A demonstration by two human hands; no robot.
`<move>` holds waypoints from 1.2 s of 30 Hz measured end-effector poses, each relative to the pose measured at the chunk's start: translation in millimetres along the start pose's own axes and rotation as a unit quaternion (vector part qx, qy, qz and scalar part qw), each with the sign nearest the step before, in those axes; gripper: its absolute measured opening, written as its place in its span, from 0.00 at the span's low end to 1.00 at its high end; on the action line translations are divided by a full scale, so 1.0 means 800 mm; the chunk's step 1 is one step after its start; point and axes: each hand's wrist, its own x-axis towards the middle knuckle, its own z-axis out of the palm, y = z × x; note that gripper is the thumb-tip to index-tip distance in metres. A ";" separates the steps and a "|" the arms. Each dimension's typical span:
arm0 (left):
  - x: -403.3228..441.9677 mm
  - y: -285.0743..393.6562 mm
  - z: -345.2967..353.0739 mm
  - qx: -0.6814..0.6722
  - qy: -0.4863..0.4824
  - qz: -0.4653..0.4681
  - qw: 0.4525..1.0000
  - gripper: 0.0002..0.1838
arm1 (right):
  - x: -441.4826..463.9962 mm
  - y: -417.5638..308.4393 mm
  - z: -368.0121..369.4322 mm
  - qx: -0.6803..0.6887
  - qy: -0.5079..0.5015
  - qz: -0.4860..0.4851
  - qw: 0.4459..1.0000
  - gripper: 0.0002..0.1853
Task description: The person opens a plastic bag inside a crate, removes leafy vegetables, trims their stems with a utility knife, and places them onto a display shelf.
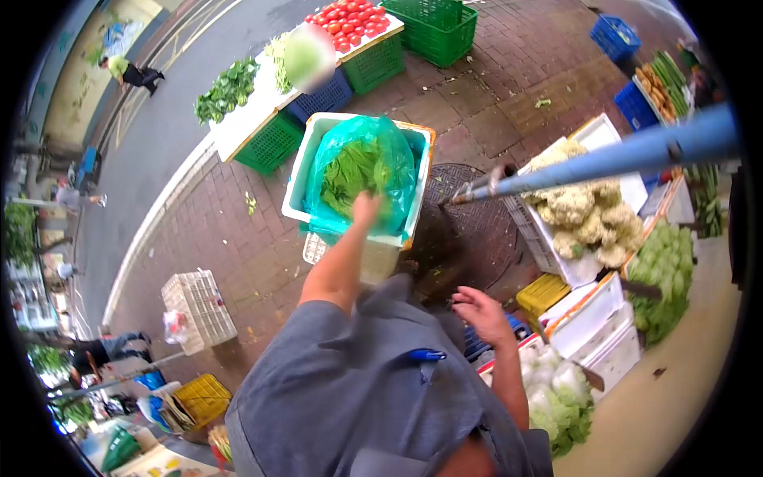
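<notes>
A white foam box (pixel 296 187) stands in front of me, lined with a green plastic bag (pixel 389 159) that is open at the top. Leafy greens (pixel 346 171) lie inside the bag. My left hand (pixel 366 210) reaches in at the near edge of the greens and touches them; its fingers are blurred and partly hidden among the leaves. Off to the right, my right hand (pixel 482 312) hangs in the air with its fingers apart and nothing in them, above the side of the cabbages (pixel 548 381).
A blue pole (pixel 588 163) slants in from the right, before the cauliflower (pixel 588 208). Tomatoes (pixel 350 22) and greens lie on crates ahead. A white crate (pixel 199 310) stands at left, a yellow crate (pixel 544 296) at right. People (pixel 131 73) are farther off.
</notes>
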 end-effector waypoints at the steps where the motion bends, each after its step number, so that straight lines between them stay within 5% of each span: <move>1: 0.002 0.010 0.002 0.030 -0.024 -0.005 0.999 0.34 | 0.022 -0.008 0.018 -0.037 -0.026 -0.005 0.999 0.28; 2: 0.006 0.020 0.002 0.027 -0.079 -0.030 0.996 0.42 | 0.037 -0.022 0.033 -0.087 -0.025 -0.005 0.996 0.28; 7: 0.004 0.021 0.043 -0.002 -0.031 -0.006 0.999 0.40 | 0.110 -0.057 0.066 -0.244 -0.002 -0.020 0.970 0.30; 11: -0.011 0.020 0.048 0.006 0.035 0.034 0.999 0.37 | 0.171 -0.036 0.083 -0.186 -0.008 0.019 0.982 0.27; 15: -0.005 -0.001 0.056 -0.029 0.001 0.044 0.999 0.39 | 0.247 -0.048 0.129 -0.189 -0.067 -0.029 0.979 0.25; 18: -0.014 -0.058 0.139 -0.191 0.070 0.121 0.972 0.33 | 0.340 -0.050 0.167 -0.194 -0.085 -0.095 0.973 0.20; 20: -0.055 0.029 0.026 -0.044 0.082 0.185 0.978 0.27 | 0.406 -0.035 0.178 -0.136 -0.042 -0.108 0.984 0.17; 21: -0.059 0.035 0.028 -0.109 -0.040 0.038 0.992 0.25 | 0.431 -0.033 0.181 -0.102 -0.006 -0.105 0.989 0.17; 24: -0.092 0.036 0.034 -0.168 -0.044 -0.019 0.985 0.27 | 0.473 -0.022 0.145 -0.346 0.121 -0.076 0.927 0.26; 26: -0.090 0.032 0.024 -0.190 -0.087 -0.089 0.974 0.31 | 0.474 -0.018 0.127 -0.383 0.186 -0.081 0.901 0.29; 30: -0.051 -0.004 -0.012 -0.249 0.066 -0.241 0.936 0.34 | 0.480 -0.010 0.126 -0.496 0.214 -0.110 0.834 0.37; 32: -0.031 -0.027 -0.012 -0.313 0.153 -0.260 0.900 0.38 | 0.479 -0.015 0.149 -0.413 0.232 -0.101 0.875 0.42; 36: -0.007 -0.043 -0.031 -0.151 0.211 -0.245 0.934 0.40 | 0.489 0.002 0.166 -0.378 0.253 -0.115 0.883 0.49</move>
